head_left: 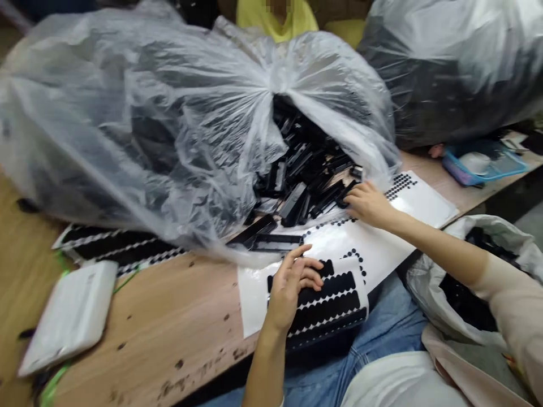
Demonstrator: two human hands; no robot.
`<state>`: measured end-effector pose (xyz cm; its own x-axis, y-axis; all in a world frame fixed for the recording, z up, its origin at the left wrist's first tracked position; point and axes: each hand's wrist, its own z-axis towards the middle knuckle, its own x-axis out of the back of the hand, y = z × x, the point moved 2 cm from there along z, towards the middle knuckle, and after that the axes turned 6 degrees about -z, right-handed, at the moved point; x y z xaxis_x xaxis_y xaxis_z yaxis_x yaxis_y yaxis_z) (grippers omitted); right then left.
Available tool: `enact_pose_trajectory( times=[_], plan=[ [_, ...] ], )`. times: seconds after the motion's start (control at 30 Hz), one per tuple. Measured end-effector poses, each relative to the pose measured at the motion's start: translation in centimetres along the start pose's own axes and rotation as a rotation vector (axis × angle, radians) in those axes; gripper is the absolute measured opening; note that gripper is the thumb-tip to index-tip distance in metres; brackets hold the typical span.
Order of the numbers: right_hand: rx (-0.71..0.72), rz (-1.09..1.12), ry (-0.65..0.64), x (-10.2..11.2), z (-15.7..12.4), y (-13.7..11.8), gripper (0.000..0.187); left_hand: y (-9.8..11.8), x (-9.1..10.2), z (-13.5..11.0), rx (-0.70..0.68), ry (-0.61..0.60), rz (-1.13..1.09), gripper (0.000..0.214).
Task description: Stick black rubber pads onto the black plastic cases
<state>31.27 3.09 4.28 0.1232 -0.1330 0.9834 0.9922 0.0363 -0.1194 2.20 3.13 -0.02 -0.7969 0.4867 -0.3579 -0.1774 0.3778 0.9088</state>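
Left hand [292, 288] on black pad sheet [326, 308] — right hand [369, 204] touching black plastic pieces [301, 192]

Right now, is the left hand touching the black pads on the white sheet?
Touching: the head view shows the left hand lying on the black pads of the white sheet, its fingers spread across them.

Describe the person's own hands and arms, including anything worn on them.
The left hand and right hand are bare, with no gloves, rings or watch visible. The right forearm is bare too, and a loose beige sleeve ends well short of the wrist.
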Motion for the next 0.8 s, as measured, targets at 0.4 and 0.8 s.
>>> enact_pose_trajectory(
  times=[0.4,0.8],
  plan=[
    [0.001,1.12,0.019,2.5,-2.7,-8.6,0.031,0.3,0.4,0.7,-0.006,0.104,0.012,0.079],
    [-0.456,0.391,-0.216,2.0,-7.5,-6.5,0.03,-0.8,3.6,2.1,0.06,0.136,0.235,0.061]
  ],
)
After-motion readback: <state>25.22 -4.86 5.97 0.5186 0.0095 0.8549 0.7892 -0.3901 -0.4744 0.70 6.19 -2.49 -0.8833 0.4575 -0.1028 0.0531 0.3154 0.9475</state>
